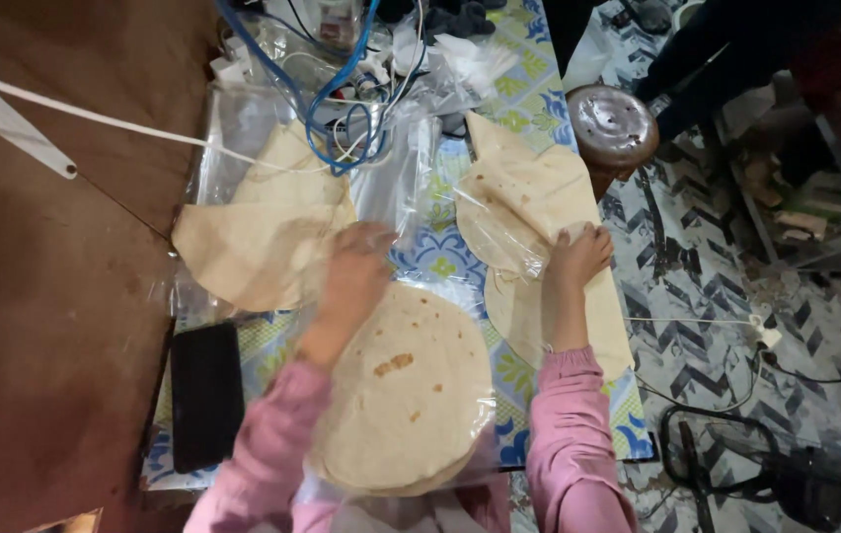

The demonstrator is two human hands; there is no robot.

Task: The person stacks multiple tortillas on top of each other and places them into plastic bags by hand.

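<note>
On the left of the frame a black flat thing (pixel 206 393) lies on the patterned surface (pixel 445 259). Above it, a folded flatbread (pixel 253 252) sits partly in a clear plastic bag (pixel 243 123). The left hand (pixel 356 271) reaches to this flatbread's edge. It is blurry, so I cannot tell if its fingers are spread or pinching. In the lower middle a round stack of flatbreads (pixel 406 390) rests in clear plastic.

To the right, the right hand (pixel 578 255) lies on another flatbread in a thin bag (pixel 519 202), fingers pressed together and flat on it. This looks like the bagging step. Next, the bread likely needs sliding gently so it does not tear. At the upper right, a round brown stool (pixel 611 123) stands on the floor.
</note>
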